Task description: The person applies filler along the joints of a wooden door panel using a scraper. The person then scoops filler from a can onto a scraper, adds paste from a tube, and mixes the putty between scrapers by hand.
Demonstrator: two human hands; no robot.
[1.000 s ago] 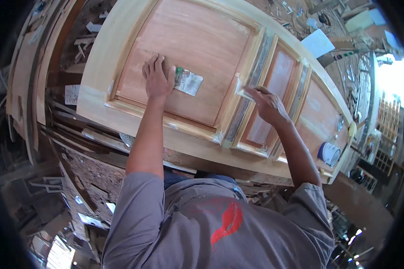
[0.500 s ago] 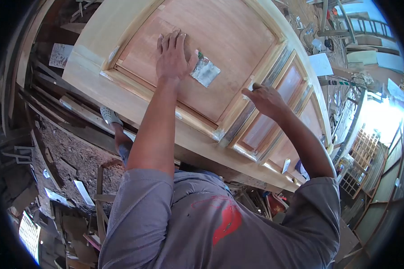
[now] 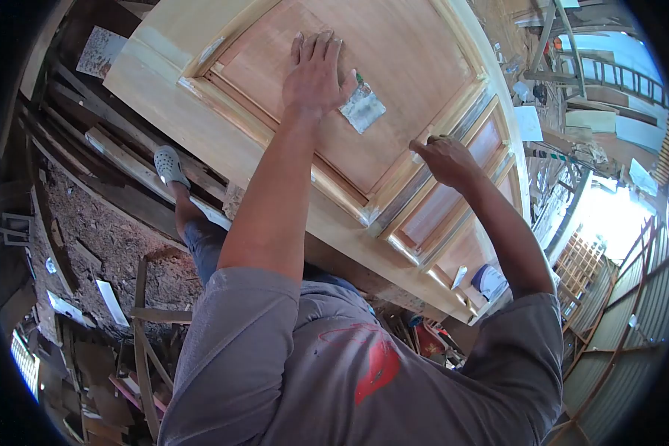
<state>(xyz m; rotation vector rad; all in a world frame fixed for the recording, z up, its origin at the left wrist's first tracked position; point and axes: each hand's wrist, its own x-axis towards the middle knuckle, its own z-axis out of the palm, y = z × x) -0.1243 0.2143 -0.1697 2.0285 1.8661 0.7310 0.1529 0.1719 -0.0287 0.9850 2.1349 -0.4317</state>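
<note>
Right hand [image 3: 447,159], gripping a mostly hidden pale piece [image 3: 417,157], should press evenly along the moulding [image 3: 400,183] while the spread left hand [image 3: 314,78] steadies the panel [image 3: 400,78].

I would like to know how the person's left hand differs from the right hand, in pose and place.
The left hand has its fingers stretched out, while the right hand has its fingers curled. The left hand is on the large panel; the right hand is at the wooden moulding beside it. Both hands are bare.
</note>
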